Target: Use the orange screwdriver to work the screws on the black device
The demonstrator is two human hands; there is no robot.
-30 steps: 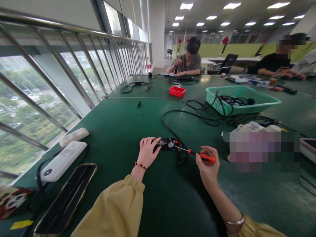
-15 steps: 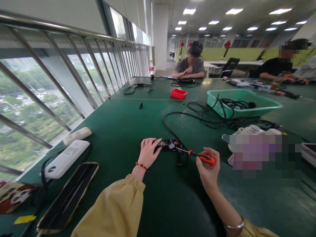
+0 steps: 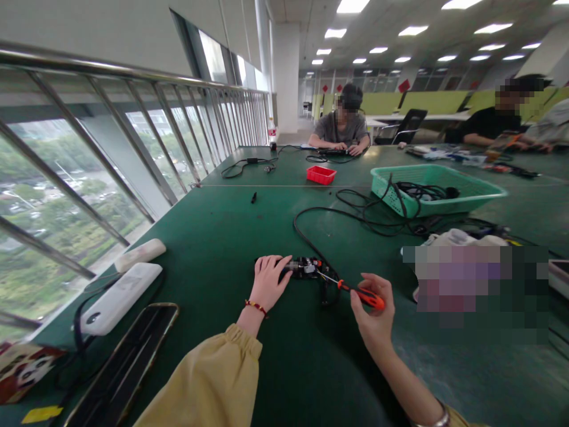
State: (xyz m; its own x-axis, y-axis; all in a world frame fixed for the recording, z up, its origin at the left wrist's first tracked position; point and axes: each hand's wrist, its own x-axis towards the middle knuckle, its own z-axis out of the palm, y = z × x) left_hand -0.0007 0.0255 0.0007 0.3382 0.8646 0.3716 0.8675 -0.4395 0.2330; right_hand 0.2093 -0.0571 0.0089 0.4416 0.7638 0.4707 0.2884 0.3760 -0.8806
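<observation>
The screwdriver (image 3: 345, 287) is orange and black, the wired device (image 3: 306, 268) mostly black with an orange-red spot, the table (image 3: 213, 237) deep green, the basket (image 3: 444, 206) mint, the bin (image 3: 320, 179) red, the left sleeve (image 3: 213, 379) mustard yellow, and the box (image 3: 26, 370) panda-printed

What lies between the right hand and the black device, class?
The head view shows an orange-and-black screwdriver reaching from the right hand to the black device.
</observation>
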